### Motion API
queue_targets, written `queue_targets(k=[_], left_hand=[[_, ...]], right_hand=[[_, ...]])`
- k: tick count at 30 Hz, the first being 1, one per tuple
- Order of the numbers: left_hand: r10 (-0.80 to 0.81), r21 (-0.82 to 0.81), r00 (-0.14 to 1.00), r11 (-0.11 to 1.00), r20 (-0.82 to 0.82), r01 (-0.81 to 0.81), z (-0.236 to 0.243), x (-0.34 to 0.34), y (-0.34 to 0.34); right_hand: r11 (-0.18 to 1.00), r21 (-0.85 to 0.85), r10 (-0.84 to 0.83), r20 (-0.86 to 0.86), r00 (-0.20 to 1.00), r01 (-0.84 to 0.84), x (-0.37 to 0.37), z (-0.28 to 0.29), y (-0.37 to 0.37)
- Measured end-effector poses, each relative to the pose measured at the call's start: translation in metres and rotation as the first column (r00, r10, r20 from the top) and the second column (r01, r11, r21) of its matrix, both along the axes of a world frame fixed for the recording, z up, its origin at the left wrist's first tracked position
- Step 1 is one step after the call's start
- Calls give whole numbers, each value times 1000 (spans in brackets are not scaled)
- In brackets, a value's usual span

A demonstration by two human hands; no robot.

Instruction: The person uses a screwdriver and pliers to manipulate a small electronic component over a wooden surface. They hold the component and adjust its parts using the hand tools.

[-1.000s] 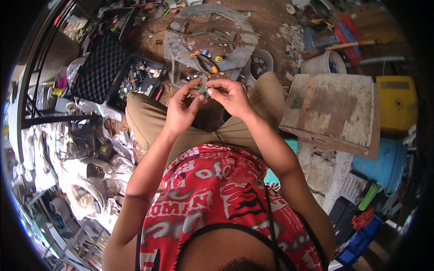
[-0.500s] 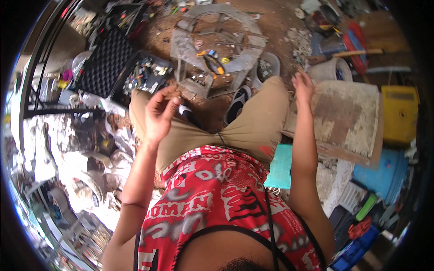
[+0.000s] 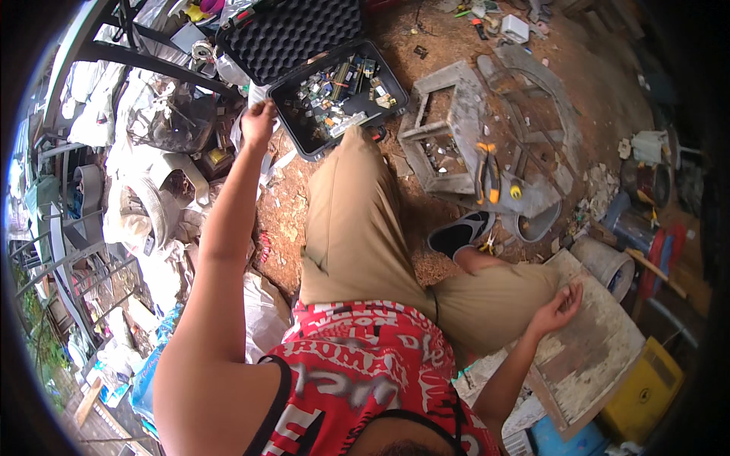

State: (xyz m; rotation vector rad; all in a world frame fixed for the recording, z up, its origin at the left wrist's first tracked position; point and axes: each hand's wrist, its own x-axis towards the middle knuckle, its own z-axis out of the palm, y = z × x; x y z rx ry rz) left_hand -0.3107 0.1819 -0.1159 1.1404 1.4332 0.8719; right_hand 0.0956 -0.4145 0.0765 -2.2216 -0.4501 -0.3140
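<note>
My left hand [image 3: 258, 125] is stretched far forward, its fingers curled at the left edge of a black hard case [image 3: 309, 154]. Whether it grips the rim or something small cannot be made out. The case lies open, its lid lined with black egg-crate foam [image 3: 300, 38]. Inside are many small electronic parts, among them green memory sticks [image 3: 340, 82]. My right hand [image 3: 559, 310] hangs by my right knee, above a worn wooden board [image 3: 589, 342]; its fingers are loosely bent and apart, with nothing in them.
Ahead on the dirt floor stands a worn grey frame [image 3: 449, 182] bearing orange-handled pliers [image 3: 487, 173] and a small yellow round item [image 3: 516, 192]. White sacks and scrap [image 3: 152, 190] pile up at left. A grey bucket [image 3: 604, 262] and a yellow box [image 3: 642, 391] are at right.
My view has turned left, bringing the case nearer the middle. My left hand has reached out to the case's edge; my right hand has dropped back beside my knee.
</note>
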Motion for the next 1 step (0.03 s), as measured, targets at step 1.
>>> queue_targets(k=[1], left_hand=[[-36,-78,999,996,-8,35,-39,-6,4]], right_hand=[[1000,-11,8,-7,1000,-8,6,-7,11]])
